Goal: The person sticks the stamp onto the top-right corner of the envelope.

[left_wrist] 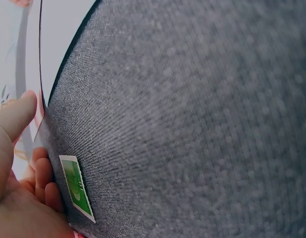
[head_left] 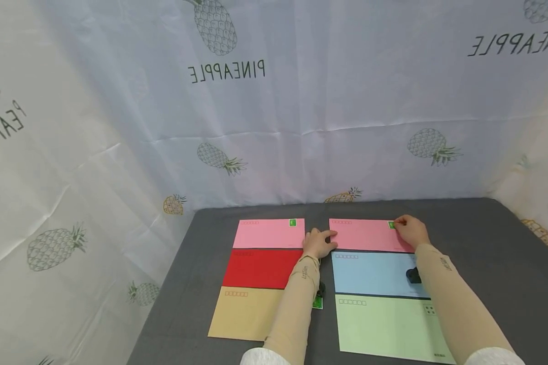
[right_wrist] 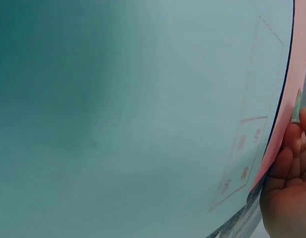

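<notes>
Right hand [head_left: 411, 231] pinches green paper stamp [head_left: 390, 224], centre right.
Left hand [head_left: 317, 244], fingers apart, seemingly steadies pink rectangular envelope [head_left: 363, 235].

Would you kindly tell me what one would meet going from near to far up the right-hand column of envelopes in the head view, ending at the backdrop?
Pale green envelope → light blue envelope → pink envelope → pineapple-print curtain.
</notes>
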`<state>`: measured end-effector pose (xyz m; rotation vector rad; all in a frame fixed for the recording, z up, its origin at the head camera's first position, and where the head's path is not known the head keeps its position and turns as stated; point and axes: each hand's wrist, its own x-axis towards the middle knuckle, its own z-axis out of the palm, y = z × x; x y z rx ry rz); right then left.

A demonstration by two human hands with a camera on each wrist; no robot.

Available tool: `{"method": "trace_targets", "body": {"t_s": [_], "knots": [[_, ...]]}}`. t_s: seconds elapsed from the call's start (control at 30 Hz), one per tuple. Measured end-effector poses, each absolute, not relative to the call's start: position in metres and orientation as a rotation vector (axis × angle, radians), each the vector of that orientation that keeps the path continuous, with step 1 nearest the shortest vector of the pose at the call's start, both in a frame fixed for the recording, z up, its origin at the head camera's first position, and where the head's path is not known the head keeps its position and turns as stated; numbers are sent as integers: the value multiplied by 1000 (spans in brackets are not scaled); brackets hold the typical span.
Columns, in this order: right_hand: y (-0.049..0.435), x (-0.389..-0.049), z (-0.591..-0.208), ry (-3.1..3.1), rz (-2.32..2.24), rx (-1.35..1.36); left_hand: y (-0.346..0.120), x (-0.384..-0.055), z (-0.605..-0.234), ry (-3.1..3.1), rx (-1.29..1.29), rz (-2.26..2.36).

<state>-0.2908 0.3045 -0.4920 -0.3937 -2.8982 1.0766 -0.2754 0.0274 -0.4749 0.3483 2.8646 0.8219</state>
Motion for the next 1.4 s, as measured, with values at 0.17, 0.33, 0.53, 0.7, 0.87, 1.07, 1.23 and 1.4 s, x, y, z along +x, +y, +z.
{"method": "trace_targets", "body": {"t_s": [0.17, 0.33, 0.53, 0.7, 0.87, 1.07, 1.23, 1.4], "knots": [[306, -288, -491, -2885, 1117, -362, 29, -275, -475, 2861, 322, 839], [310, -288, -495, -2860, 1122, -340, 30, -274, -476, 2867, 297, 838], [315, -289, -497, -2870, 1124, -319, 30, -273, -475, 2865, 293, 848], [315, -288, -495, -2903, 1127, -289, 30, -274, -475, 2867, 294, 849], [315, -289, -495, -2918, 1122, -290, 30, -273, -476, 2871, 291, 849], [313, -288, -496, -2897, 1118, -316, 30, -272, -477, 2865, 283, 856], [313, -286, -496, -2872, 1108, -290, 31, -273, -478, 2866, 292, 845], [312, -287, -496, -2867, 1110, -285, 30, -274, -478, 2871, 288, 853]]}}
